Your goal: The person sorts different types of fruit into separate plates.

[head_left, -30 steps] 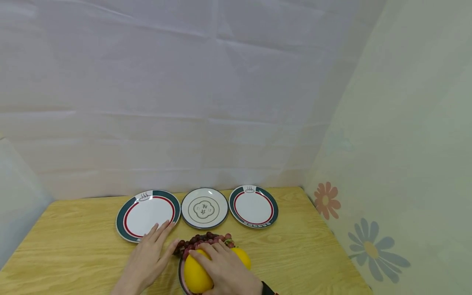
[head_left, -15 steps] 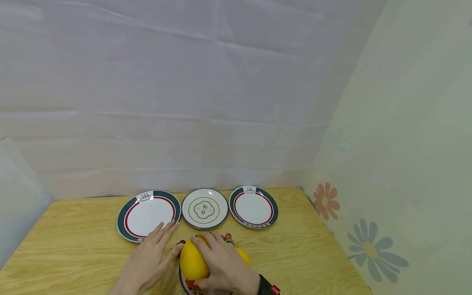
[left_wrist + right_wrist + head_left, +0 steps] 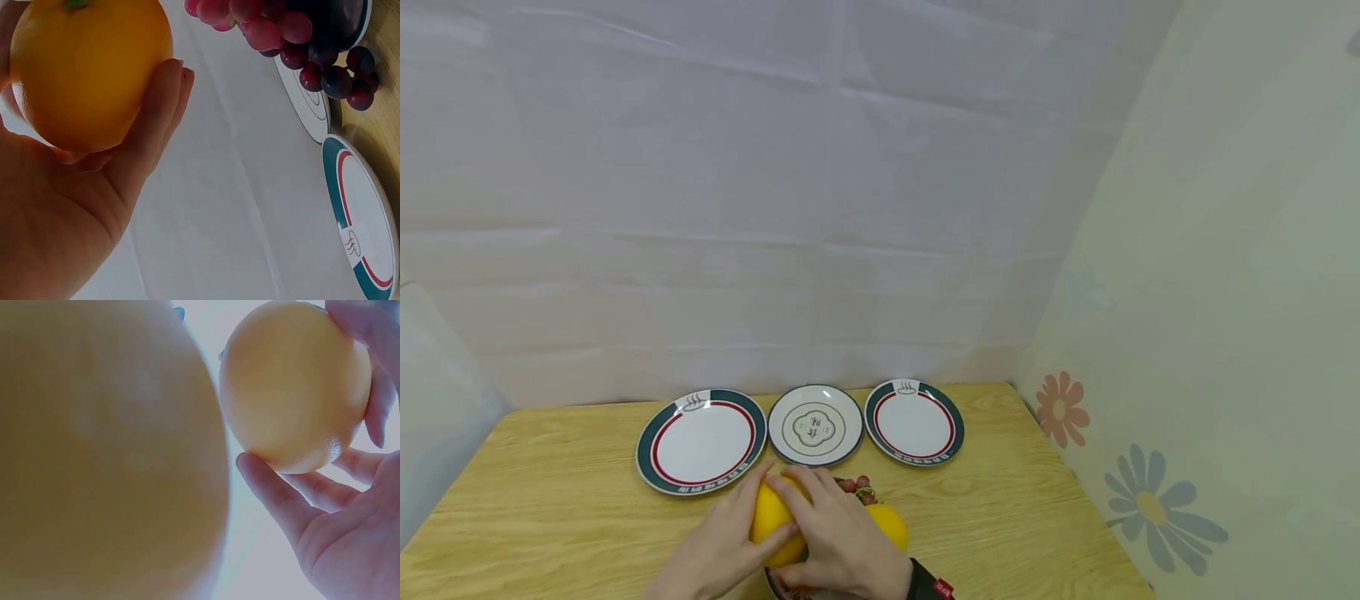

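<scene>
An orange (image 3: 769, 510) is held between both hands above the front of the table. My left hand (image 3: 718, 537) grips its left side, with fingers curved around it. My right hand (image 3: 842, 533) holds it from the right and above. The left wrist view shows the orange (image 3: 90, 75) and its green stem mark against the left palm (image 3: 56, 212). In the right wrist view, fingers touch the orange (image 3: 294, 387) from two sides. Below the hands lies a dark-rimmed dish (image 3: 775, 583), mostly hidden. Beside the right hand sits a second yellow-orange fruit (image 3: 889, 525).
Red grapes (image 3: 861, 487) lie behind the right hand; a darker bunch (image 3: 337, 78) shows in the left wrist view. Along the back stand a green-rimmed oval plate (image 3: 703, 442), a small white plate (image 3: 817, 408) and another green-rimmed plate (image 3: 914, 423). Walls (image 3: 820, 317) bound the wooden table.
My right hand has lifted the orange off the dish and carried it left. My left hand has moved right from beside the dish and now grips it too.
</scene>
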Motion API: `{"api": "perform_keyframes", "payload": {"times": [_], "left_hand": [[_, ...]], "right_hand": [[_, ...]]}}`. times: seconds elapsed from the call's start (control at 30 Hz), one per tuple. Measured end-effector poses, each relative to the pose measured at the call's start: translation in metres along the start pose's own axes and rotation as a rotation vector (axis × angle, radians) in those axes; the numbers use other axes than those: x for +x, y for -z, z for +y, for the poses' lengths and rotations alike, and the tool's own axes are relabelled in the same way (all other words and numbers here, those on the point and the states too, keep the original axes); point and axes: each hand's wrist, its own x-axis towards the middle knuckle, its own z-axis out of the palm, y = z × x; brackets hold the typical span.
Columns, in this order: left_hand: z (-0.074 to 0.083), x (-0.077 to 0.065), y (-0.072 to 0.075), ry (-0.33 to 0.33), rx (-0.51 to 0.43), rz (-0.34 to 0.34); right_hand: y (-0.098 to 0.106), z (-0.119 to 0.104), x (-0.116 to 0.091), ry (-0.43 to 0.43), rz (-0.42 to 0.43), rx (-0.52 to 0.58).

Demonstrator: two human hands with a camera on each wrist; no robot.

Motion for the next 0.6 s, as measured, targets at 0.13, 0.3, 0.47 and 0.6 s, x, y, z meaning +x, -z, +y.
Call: {"api": "perform_keyframes", "payload": {"times": [0.13,0.3,0.47,0.6], "left_hand": [[0.001,0.003,-0.001,0.013,-0.030,0.000],[-0.009,0.012,0.004,0.023,-0.029,0.055],[-0.045,0.034,0.018,-0.002,0.143,0.209],[-0.081,0.052,0.031,0.042,0.234,0.219]], "right_hand": [[0.000,0.000,0.000,0.003,-0.011,-0.024],[0.003,0.006,-0.001,-0.049,-0.011,0.005],[0.008,0.016,-0.009,-0.069,0.049,0.013],[0.010,0.023,-0.018,-0.081,0.067,0.005]]}}
